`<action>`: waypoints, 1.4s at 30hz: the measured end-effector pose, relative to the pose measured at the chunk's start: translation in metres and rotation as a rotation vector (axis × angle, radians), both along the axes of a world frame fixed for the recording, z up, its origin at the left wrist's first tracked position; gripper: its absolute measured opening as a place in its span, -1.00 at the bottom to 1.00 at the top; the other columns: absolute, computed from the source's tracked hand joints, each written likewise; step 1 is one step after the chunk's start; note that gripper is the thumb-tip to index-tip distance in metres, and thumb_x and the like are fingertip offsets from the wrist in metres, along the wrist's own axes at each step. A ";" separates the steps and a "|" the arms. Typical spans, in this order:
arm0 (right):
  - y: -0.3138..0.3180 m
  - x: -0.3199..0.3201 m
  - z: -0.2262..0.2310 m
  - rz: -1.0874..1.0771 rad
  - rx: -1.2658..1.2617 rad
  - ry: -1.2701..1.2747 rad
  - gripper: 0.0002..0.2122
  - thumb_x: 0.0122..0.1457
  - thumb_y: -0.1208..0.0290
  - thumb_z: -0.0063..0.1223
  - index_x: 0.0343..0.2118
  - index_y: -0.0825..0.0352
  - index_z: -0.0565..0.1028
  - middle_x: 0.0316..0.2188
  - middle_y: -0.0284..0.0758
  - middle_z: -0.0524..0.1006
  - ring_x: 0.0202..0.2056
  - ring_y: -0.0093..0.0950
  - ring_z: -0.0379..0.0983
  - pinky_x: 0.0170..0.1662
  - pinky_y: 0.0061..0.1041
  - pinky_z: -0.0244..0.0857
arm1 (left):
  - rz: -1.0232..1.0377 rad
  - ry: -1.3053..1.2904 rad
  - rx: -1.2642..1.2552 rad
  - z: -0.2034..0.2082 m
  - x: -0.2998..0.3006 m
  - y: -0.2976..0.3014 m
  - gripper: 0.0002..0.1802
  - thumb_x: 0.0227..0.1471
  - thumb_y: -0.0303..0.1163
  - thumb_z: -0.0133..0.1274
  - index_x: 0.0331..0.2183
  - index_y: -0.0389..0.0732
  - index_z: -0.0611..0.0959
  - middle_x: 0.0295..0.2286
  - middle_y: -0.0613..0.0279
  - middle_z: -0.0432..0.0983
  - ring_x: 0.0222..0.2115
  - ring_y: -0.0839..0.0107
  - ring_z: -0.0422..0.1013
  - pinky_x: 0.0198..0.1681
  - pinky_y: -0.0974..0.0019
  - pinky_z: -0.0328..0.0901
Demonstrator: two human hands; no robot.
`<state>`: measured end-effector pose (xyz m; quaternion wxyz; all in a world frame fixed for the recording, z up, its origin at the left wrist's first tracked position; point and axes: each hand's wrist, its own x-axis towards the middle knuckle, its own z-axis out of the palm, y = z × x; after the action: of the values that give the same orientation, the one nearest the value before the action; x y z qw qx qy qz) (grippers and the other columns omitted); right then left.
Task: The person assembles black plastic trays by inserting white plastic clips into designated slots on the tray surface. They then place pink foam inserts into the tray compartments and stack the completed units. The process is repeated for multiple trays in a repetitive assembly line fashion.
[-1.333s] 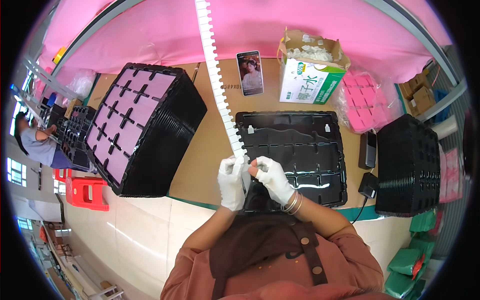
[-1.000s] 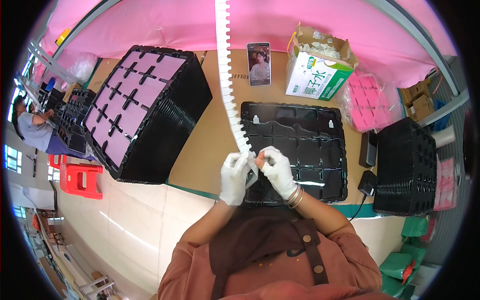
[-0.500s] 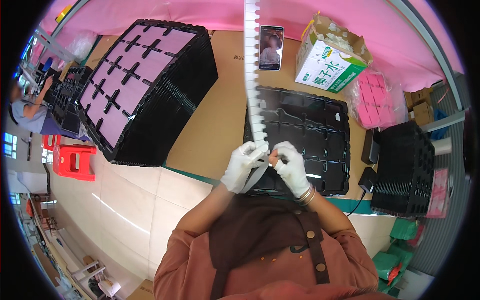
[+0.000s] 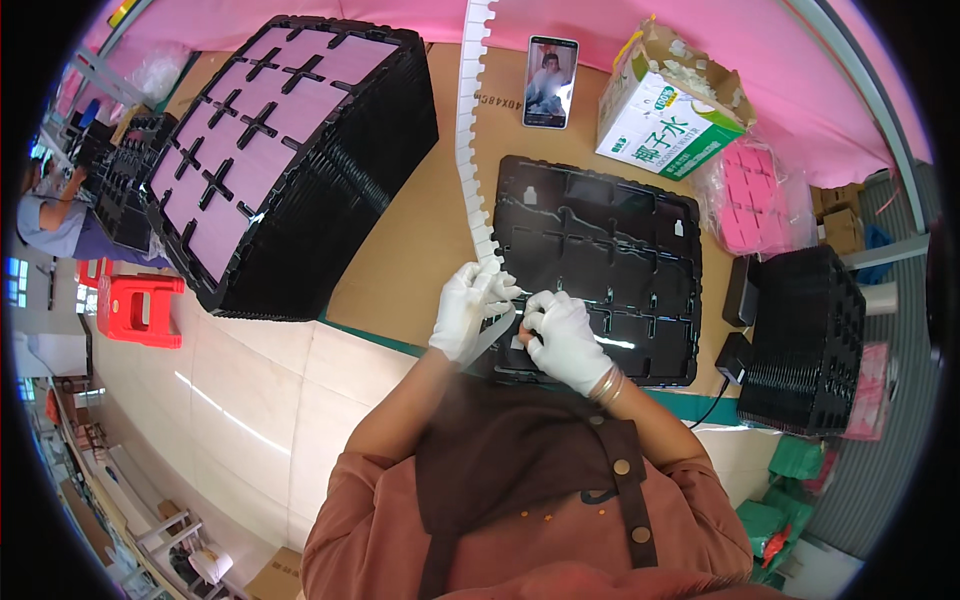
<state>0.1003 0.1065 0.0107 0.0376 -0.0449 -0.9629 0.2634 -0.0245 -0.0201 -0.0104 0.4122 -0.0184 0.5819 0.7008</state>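
My gloved left hand [image 4: 466,312] is closed around the lower end of a long white strip [image 4: 466,150] with a notched edge. The strip runs up past the tray's left side, and a loose tail of it hangs below the hand. My gloved right hand [image 4: 565,342] has its fingers pinched low over the left part of a shiny black compartment tray [image 4: 640,270]. What its fingertips hold, if anything, is hidden. Small white tabs lie on the tray, one at its upper left [image 4: 530,195] and another at its upper right [image 4: 679,228].
A tall stack of black trays [image 4: 330,210] with a pink top stands left; another black stack [image 4: 805,340] stands right. Behind are a phone [image 4: 551,85] and a carton [image 4: 660,120] of white scraps. Bagged pink trays [image 4: 750,200] lie right. Far left, a person sits near red stools [image 4: 140,310].
Both hands are now farther apart, with the right one lower over the tray. The white strip has swung left with my left hand.
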 end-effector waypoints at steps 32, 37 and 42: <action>-0.001 -0.008 0.030 -0.210 -0.156 0.702 -0.84 -0.18 0.56 0.29 -0.54 0.25 0.49 -0.47 -0.33 0.47 -0.46 -0.26 0.39 -0.35 -0.32 0.24 | -0.134 0.231 0.020 0.077 0.007 0.015 -0.82 0.11 -0.33 0.11 -0.37 -0.25 0.65 -0.48 0.35 0.53 -0.42 0.61 0.38 -0.27 0.48 0.25; 0.016 0.016 0.054 -0.267 -0.137 0.726 -0.80 -0.21 0.55 0.31 -0.54 0.20 0.47 -0.42 -0.40 0.51 -0.38 -0.34 0.42 -0.26 -0.35 0.21 | -0.065 0.145 -0.003 0.051 -0.004 0.027 -0.78 0.14 -0.31 0.11 -0.28 -0.27 0.58 -0.34 0.19 0.57 -0.35 0.49 0.49 -0.24 0.46 0.35; 0.124 0.087 0.053 -0.357 -0.135 0.322 -0.83 -0.19 0.69 0.20 -0.52 0.36 0.45 -0.51 -0.25 0.46 -0.40 -0.24 0.44 -0.32 -0.31 0.32 | -0.014 0.154 0.007 0.010 0.001 0.030 -0.61 0.16 -0.16 0.09 -0.17 -0.30 0.53 -0.25 0.08 0.57 -0.26 0.32 0.55 -0.29 0.34 0.43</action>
<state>0.1873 0.2301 0.0638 0.2333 -0.1742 -0.9015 0.3202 -0.0236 0.0098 -0.0002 0.3711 0.0412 0.6095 0.6993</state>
